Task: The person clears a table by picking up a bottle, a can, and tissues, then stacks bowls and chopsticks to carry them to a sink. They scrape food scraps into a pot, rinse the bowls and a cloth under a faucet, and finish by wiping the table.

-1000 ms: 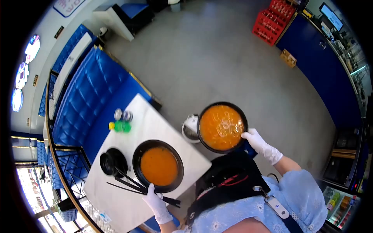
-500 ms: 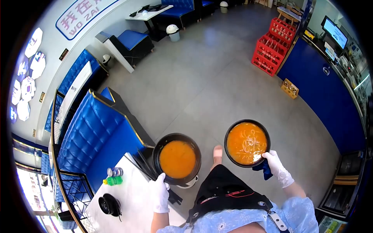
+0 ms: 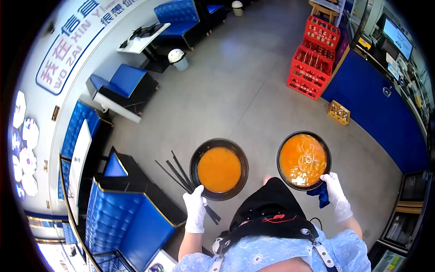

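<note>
One bowl (image 3: 219, 142) and chopsticks (image 3: 211, 214), lower centre, clamped in our left grip (image 3: 195, 204); right of centre, our right grip (image 3: 334, 188) clamps the noodle bowl (image 3: 304, 133)!

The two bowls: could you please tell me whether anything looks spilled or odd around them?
No spill shows. Slightly odd: the left hand grips the left bowl and loose chopsticks together, their ends fanning out beside it.

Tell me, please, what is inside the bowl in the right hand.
The bowl holds orange broth with pale strands at its surface; anything deeper, and the bowl's bottom, is covered by the broth.
</note>
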Action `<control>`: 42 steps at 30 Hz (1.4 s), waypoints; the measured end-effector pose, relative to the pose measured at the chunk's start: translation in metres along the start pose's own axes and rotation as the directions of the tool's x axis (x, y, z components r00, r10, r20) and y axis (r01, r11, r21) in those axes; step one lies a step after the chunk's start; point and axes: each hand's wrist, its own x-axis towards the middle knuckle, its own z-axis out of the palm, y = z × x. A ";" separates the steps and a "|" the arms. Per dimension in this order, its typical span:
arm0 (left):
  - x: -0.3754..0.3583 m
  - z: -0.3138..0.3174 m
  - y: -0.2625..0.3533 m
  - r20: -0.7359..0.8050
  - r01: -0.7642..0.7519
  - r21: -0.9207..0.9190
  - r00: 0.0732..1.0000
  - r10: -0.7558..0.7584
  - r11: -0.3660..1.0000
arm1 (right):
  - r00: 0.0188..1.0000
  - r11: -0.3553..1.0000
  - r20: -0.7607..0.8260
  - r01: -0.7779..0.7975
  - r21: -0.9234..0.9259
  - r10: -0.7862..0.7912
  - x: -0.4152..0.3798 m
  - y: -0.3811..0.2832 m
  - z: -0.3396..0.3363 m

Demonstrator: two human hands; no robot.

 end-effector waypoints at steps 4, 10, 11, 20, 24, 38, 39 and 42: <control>0.080 0.103 0.071 0.015 -0.066 -0.031 0.998 0.067 0.997 | 1.000 1.000 -0.004 0.011 0.023 -0.011 0.105 -0.072 0.012; 0.207 0.230 0.166 0.053 -0.083 -0.007 0.995 0.083 0.997 | 1.000 0.998 -0.012 0.000 0.063 0.000 0.265 -0.188 0.046; 0.226 0.251 0.185 0.054 -0.081 -0.007 0.995 0.082 0.997 | 1.000 0.997 -0.019 -0.014 0.073 0.015 0.290 -0.211 0.053; 0.420 0.453 0.348 0.094 -0.115 0.078 0.990 0.107 0.990 | 1.000 0.989 0.002 0.011 0.147 -0.011 0.512 -0.410 0.118; 0.507 0.559 0.434 0.152 -0.130 0.094 0.982 0.115 0.987 | 1.000 0.972 -0.007 -0.019 0.235 0.021 0.608 -0.494 0.138; 0.764 0.982 0.671 0.304 -0.183 0.106 0.942 0.143 0.977 | 0.965 0.978 -0.264 0.063 0.200 -0.009 1.009 -0.765 0.113; 0.782 1.013 0.687 0.268 -0.155 0.129 0.957 0.116 0.979 | 0.958 0.944 -0.280 0.147 0.295 -0.062 1.045 -0.793 0.115; 0.828 1.105 0.737 0.315 -0.155 0.133 0.943 0.107 0.979 | 0.970 0.948 -0.244 0.062 0.314 0.018 1.108 -0.882 0.096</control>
